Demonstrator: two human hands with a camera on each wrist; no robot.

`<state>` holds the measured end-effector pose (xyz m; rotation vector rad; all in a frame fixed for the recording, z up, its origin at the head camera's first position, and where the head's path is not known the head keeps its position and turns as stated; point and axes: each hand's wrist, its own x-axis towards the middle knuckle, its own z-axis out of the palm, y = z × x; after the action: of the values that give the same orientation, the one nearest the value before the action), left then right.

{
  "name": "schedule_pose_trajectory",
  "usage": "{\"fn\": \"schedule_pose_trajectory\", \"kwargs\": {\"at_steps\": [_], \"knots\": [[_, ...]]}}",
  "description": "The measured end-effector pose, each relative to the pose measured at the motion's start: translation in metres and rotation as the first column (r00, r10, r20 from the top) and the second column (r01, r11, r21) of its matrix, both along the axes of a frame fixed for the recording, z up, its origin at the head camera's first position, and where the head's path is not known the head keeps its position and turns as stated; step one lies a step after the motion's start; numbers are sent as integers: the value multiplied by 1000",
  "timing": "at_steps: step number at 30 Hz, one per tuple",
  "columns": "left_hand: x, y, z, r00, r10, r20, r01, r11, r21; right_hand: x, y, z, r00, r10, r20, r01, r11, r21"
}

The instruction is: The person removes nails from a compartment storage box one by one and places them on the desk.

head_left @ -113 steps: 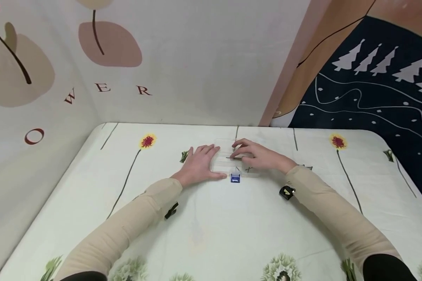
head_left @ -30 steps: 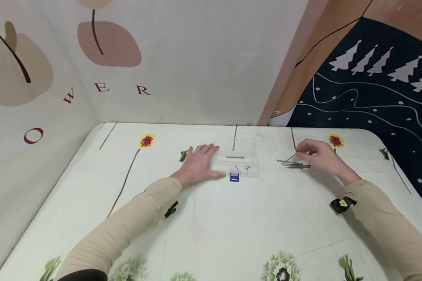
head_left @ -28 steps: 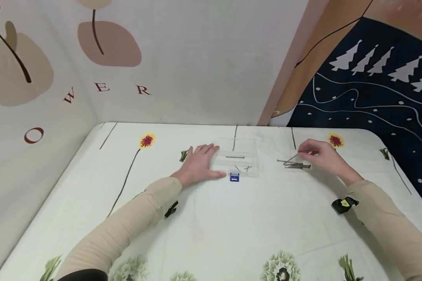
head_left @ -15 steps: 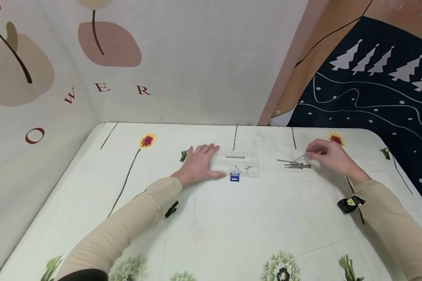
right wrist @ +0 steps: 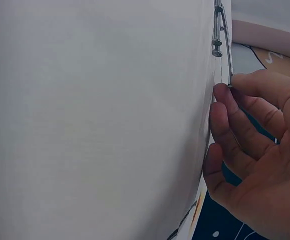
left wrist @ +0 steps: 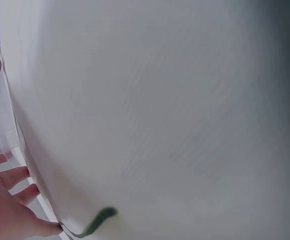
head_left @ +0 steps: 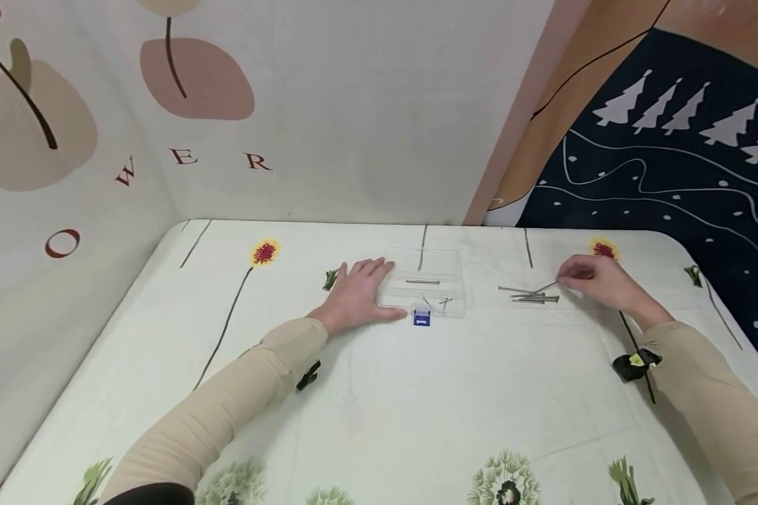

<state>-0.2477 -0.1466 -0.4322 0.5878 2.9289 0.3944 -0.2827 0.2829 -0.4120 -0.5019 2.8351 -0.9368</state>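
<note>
My left hand (head_left: pixel 356 298) lies with spread, straight fingers against the left side of a clear plastic box (head_left: pixel 391 301) with a blue latch (head_left: pixel 422 318). A single long nail (head_left: pixel 422 282) lies in one compartment, and a few small nails (head_left: pixel 445 303) lie in the near part. At the right, thumb and fingertips of my right hand (head_left: pixel 596 280) pinch one end of a long nail (head_left: pixel 547 287), seen also in the right wrist view as a slanting nail (right wrist: pixel 228 45). Its other end reaches over a small pile of nails (head_left: pixel 533 299) on the cloth.
A white flower-printed cloth (head_left: pixel 379 414) covers the table. Behind it rises a pale printed curtain (head_left: pixel 366 140), with a dark tree-patterned cloth (head_left: pixel 669 168) at the back right. A black wrist device (head_left: pixel 634 365) is strapped under the right sleeve.
The right hand has left the box for the nail pile. Over the last second it moves slightly right, drawing the pinched nail along. The left hand stays at the box.
</note>
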Motion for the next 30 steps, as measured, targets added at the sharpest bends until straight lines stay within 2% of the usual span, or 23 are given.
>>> {"fn": "schedule_pose_trajectory", "kwargs": {"at_steps": [13, 23, 30], "knots": [[1, 0, 2, 1000, -4, -4, 4, 1000, -11, 3, -11, 1, 990, 106, 92, -105, 994, -17], [0, 1, 1, 1000, -6, -6, 6, 1000, -10, 5, -17, 4, 984, 103, 144, -106, 994, 17], [-1, 0, -1, 1000, -6, -11, 6, 1000, -8, 0, -26, 2, 982, 96, 161, -107, 993, 59]]}}
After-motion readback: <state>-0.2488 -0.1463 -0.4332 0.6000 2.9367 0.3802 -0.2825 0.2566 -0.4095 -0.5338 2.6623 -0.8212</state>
